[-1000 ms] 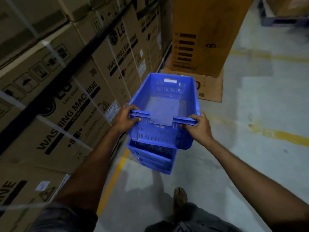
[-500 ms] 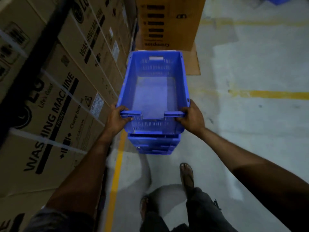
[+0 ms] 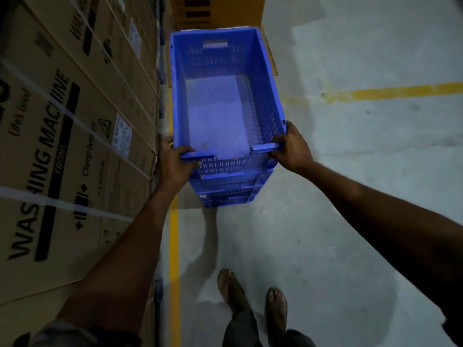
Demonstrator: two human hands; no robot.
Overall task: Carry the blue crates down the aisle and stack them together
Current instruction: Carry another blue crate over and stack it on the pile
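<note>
An empty blue crate [image 3: 264, 96] with slotted walls sits nested on top of a lower blue crate stack [image 3: 230, 194], of which only the near end shows beneath it. My left hand [image 3: 172, 164] grips the top crate's near left corner at the rim. At the near right corner my right hand [image 3: 292, 146] holds the rim too. The stack stands on the grey floor in the aisle, in front of my two feet.
Stacked cardboard washing machine boxes [image 3: 65, 136] wall off the left side. A tall orange-brown carton [image 3: 220, 11] stands just beyond the crates. A yellow floor line [image 3: 174, 259] runs along the boxes and another yellow line [image 3: 390, 92] crosses to the right. Open concrete floor lies on the right.
The held crate has come down onto the lower crates, from tilted above them to level and nested. My view has dropped and moved closer; both feet now stand together.
</note>
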